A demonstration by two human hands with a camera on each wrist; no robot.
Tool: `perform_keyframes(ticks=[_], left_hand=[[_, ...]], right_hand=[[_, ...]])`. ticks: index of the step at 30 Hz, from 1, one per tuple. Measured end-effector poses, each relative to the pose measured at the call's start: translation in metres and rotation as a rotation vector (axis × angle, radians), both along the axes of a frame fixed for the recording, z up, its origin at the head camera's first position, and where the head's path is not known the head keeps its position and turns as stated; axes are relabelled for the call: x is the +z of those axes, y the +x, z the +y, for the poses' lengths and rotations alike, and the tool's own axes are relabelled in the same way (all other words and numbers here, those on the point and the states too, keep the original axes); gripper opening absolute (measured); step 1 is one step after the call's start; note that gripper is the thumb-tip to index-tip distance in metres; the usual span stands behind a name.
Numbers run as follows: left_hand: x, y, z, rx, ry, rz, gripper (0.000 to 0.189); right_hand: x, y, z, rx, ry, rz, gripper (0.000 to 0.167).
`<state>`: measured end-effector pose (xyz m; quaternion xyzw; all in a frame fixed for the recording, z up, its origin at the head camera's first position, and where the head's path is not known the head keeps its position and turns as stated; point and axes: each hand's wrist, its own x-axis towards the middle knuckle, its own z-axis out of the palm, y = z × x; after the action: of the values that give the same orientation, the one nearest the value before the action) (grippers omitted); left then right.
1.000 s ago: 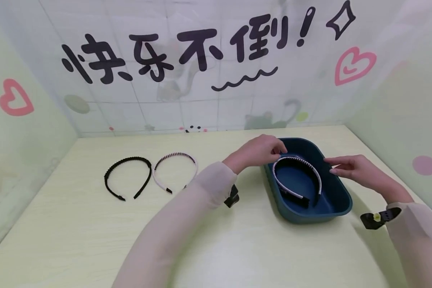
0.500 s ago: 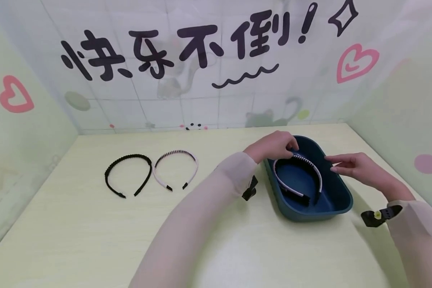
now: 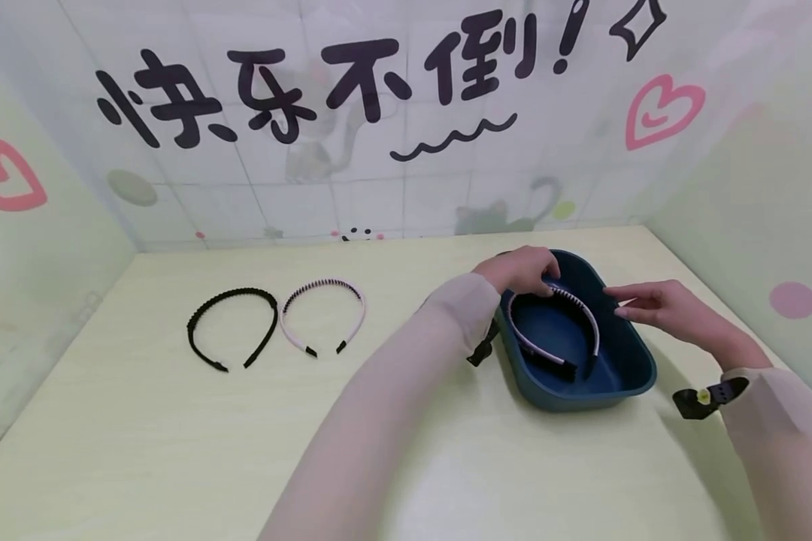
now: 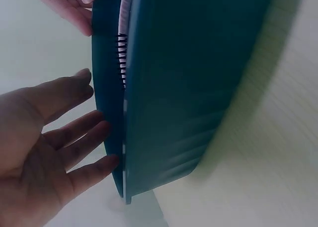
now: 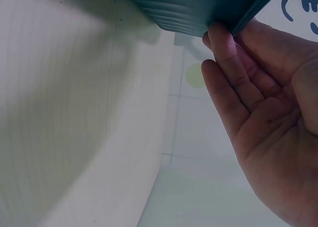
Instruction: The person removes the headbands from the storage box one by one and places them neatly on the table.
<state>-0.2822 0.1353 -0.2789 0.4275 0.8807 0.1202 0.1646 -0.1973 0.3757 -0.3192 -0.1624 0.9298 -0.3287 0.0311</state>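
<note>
A dark blue plastic storage box (image 3: 575,400) stands at the right of the table. In it lies a pale pink headband (image 3: 593,334) with black teeth, a black band showing beneath its end. My left hand (image 3: 519,268) reaches over the box's back left corner, next to the headband's top. In the left wrist view this hand (image 4: 39,147) has its fingers spread and nothing between them. At the right rim, my right hand (image 3: 677,314) pinches the box edge; in the right wrist view the box wall (image 5: 198,13) meets its fingertips.
On the left part of the table lie a black headband (image 3: 233,291) and another pale pink headband (image 3: 362,308), side by side. A printed back wall (image 3: 352,173) closes off the far table edge. A side wall (image 3: 744,195) rises beyond the box.
My left hand has moved right over the box, uncovering the end of the pale pink headband on the table. The right hand keeps its place at the rim. The view shifts slightly.
</note>
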Motion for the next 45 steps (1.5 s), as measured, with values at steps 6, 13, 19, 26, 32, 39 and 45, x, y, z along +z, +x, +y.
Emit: perform_keyframes(ticks=[6,13,19,26,32,39,45], left_hand=[[-0.003,-0.001,0.003,0.031,-0.034,-0.006,0.039],[-0.007,0.000,0.004,0.051,-0.061,-0.061,0.040],[-0.008,0.000,0.005,0.062,-0.074,-0.084,0.041],[-0.011,-0.001,0.002,0.094,-0.086,-0.081,0.043],[-0.014,-0.005,0.003,0.091,-0.072,-0.069,0.042],[-0.023,-0.010,0.004,0.126,-0.020,-0.065,0.039],[-0.027,-0.011,0.005,0.133,0.018,-0.024,0.038]], right_hand=[[0.002,-0.001,-0.001,0.000,-0.003,-0.019,0.039],[0.003,0.000,0.000,-0.013,0.012,-0.025,0.040],[0.001,0.000,0.001,-0.003,-0.006,-0.020,0.039],[0.001,0.000,0.001,-0.007,-0.007,-0.022,0.040],[0.001,-0.001,0.000,-0.009,-0.008,-0.013,0.039],[0.002,-0.002,0.000,-0.004,-0.002,-0.029,0.039],[0.002,-0.002,0.001,-0.011,0.002,-0.029,0.039]])
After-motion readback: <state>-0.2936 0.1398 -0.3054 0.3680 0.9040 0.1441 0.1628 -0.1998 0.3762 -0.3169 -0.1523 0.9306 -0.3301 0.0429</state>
